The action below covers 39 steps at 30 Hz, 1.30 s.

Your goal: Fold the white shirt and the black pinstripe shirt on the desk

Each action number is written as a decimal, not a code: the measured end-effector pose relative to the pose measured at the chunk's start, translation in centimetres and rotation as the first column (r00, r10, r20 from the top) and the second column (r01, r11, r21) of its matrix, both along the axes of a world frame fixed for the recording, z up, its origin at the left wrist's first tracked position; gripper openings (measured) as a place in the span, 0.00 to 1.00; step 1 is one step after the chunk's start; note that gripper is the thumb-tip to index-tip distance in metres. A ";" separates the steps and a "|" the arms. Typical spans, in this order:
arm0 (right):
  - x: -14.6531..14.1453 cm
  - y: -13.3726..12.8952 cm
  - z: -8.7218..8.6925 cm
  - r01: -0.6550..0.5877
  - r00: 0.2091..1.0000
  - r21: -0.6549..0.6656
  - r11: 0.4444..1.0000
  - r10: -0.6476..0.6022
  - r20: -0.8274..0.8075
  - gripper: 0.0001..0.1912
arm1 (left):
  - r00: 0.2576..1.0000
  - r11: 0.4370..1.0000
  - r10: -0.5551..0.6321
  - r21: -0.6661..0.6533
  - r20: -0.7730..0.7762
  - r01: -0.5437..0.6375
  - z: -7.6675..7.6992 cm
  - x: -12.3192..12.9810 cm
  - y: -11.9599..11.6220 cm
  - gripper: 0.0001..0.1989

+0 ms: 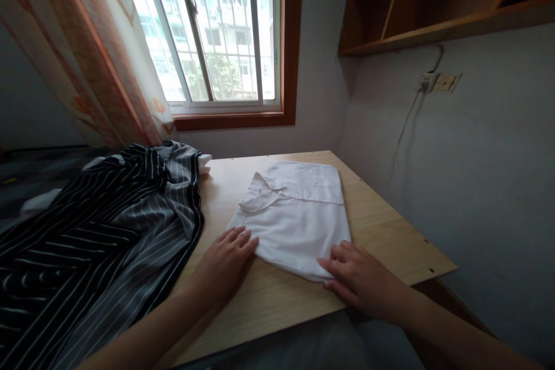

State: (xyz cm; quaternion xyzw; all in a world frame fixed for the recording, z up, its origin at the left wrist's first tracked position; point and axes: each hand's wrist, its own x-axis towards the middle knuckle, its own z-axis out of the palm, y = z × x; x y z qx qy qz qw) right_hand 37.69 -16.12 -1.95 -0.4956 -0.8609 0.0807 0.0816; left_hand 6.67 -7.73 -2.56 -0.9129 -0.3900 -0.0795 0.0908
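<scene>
A white shirt lies folded on the light wooden board, its collar toward the left and a chest pocket near the far right. At the shirt's near left corner, my left hand lies with its fingertips on the fabric, palm down and fingers nearly together. My right hand is at the near right corner, its fingers bent and the thumb close below them at the shirt's edge. Whether cloth is pinched between those fingers is hard to make out.
Striped black and grey cloth is heaped over the board's left side. Behind stand a curtain and a window. A wooden shelf hangs on the right wall above a socket with a cable.
</scene>
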 end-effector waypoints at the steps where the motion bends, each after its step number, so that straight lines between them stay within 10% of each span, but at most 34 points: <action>1: -0.4 -0.2 0.2 -0.052 0.998 -0.032 0.998 0.051 -0.029 0.16 | 1.000 1.000 0.014 0.002 0.005 -0.014 -0.2 -0.3 0.2 0.23; 8: -4.0 -1.5 -0.4 -0.311 0.937 -0.131 0.941 0.282 -0.204 0.28 | 0.996 0.994 0.062 -0.093 0.063 -0.056 -1.5 -0.6 1.9 0.19; 14: -7.4 -1.6 -2.4 -0.460 0.869 -0.043 0.887 0.440 -0.227 0.36 | 0.957 0.936 0.290 -0.199 -0.030 -0.290 -2.1 1.2 3.6 0.34; 27: -15.4 0.9 -0.4 -0.351 0.897 -0.176 0.920 0.276 -0.346 0.29 | 0.991 0.980 0.131 -0.157 0.037 -0.124 -2.2 0.8 10.0 0.31; 30: -13.0 3.0 2.2 -0.485 0.827 -0.213 0.848 0.365 -0.427 0.27 | 0.974 0.978 0.208 -0.029 0.089 -0.206 -2.0 0.5 9.8 0.29; 32: -9.8 5.3 3.7 -0.405 0.838 -0.158 0.900 0.297 -0.457 0.26 | 0.925 0.928 0.353 0.075 0.138 -0.365 -1.8 0.5 9.3 0.28; 36: -0.8 11.7 4.1 0.064 0.899 -0.068 0.996 -0.087 -0.428 0.21 | 0.837 0.825 0.535 0.140 0.117 -0.547 -1.0 0.6 8.7 0.23; 39: 6.3 16.5 2.3 0.467 0.835 -0.021 0.884 -0.449 -0.319 0.19 | 0.809 0.801 0.584 0.113 0.066 -0.587 -0.5 0.4 9.1 0.21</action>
